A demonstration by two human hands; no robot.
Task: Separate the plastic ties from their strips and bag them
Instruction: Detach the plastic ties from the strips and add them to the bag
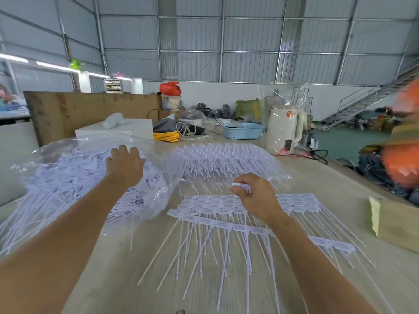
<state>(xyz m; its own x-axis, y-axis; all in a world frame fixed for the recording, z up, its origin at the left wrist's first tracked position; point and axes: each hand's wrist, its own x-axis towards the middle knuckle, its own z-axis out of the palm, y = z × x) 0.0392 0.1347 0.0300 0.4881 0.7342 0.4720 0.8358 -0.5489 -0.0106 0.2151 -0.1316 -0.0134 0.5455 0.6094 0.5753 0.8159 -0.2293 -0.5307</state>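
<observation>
A large clear plastic bag (68, 155) full of loose white ties lies at the left of the table. My left hand (125, 164) reaches onto its top, fingers spread over the plastic. My right hand (254, 196) hovers over the table's middle and pinches the white head of a tie (240, 185) between thumb and fingers. Beneath it lie several strips of joined white ties (217, 211), heads in rows, tails fanned toward me. A second heap of white ties (224, 159) sits behind under clear plastic.
A white electric kettle (284, 130) stands at the back right, beside a blue basket (243, 131). A yellow cable coil (166, 135) and a white box (127, 130) lie behind the bag. A cardboard box (399, 223) sits at the table's right edge.
</observation>
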